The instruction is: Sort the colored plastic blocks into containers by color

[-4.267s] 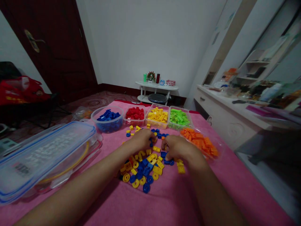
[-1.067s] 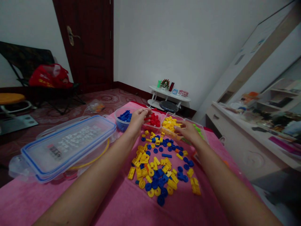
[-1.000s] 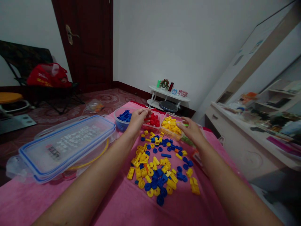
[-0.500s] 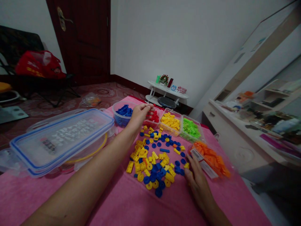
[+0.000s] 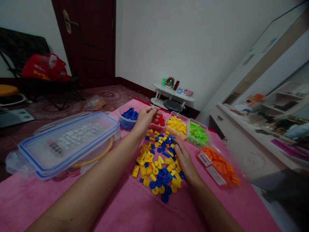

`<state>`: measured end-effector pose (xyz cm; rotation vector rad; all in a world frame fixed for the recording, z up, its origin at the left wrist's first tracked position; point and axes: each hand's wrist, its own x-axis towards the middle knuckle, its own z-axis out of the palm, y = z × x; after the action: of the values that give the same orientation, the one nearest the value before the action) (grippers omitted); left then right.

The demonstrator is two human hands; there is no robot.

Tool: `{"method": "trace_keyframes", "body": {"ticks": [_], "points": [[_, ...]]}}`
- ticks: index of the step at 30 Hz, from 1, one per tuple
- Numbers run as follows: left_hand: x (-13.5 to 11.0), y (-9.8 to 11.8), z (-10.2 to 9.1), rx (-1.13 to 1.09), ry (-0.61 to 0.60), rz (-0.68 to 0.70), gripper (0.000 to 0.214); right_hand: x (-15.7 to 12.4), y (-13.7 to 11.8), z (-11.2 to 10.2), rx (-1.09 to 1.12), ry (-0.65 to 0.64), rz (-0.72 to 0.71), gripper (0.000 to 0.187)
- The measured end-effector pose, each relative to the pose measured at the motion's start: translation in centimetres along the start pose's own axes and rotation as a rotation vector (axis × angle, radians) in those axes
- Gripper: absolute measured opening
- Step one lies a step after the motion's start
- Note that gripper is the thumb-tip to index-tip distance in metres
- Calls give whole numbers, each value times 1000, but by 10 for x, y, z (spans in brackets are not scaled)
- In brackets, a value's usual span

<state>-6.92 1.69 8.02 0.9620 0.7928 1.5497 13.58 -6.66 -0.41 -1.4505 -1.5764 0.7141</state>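
On the pink cloth [image 5: 137, 207] lie loose yellow and blue bricks [image 5: 166, 176], four filled tubs [image 5: 126, 125], a box of orange bricks [image 5: 216, 175] and stacked lids [image 5: 72, 141].

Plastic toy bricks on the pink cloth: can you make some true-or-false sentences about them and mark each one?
The right hand is beside the loose, mostly yellow and blue plastic bricks. True.
The left hand partly hides the red plastic bricks. True.
The round clear tub holds green bricks. False: it holds blue plastic bricks.
The heap of orange plastic bricks is left of the loose ones. False: it is right of them.
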Motion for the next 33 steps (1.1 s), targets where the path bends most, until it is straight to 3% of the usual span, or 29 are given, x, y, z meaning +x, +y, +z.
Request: {"method": "trace_keyframes", "body": {"ticks": [5, 7, 10, 12, 15, 18, 20, 23, 28, 33], "points": [[2, -2, -1, -6, -17, 1, 15, -44, -61, 36, -507, -318, -466, 55], [3, -4, -2, 9, -21, 0, 15, -59, -73, 52, -591, -452, -560, 55], [4, -8, -5, 96, -46, -6, 16, -65, -71, 67, -662, -533, -566, 51], [5, -10, -8, 303, -85, 34, 17, -61, -65, 68, -702, -518, -505, 43], [0, -14, -13, 877, -130, 125, 17, -50, -63, 53, -676, -478, -418, 33], [-9, -21, -12, 1392, -157, 57, 19, -32, -63, 29, -543, -395, -377, 27], [-14, -28, -10, 1550, -202, -14, 25, -14, -55, 15, -465, -259, -356, 29], [-17, -42, -8, 1592, -282, -40, 30, 19, -27, 2, -410, -51, -334, 35], [-18, -58, -13, 1553, -398, 36, 39, 54, 22, 1, -341, 11, -212, 48], [-11, -62, -17, 1360, -449, 67, 28, 61, 22, 1, -201, 83, -156, 41]]}}
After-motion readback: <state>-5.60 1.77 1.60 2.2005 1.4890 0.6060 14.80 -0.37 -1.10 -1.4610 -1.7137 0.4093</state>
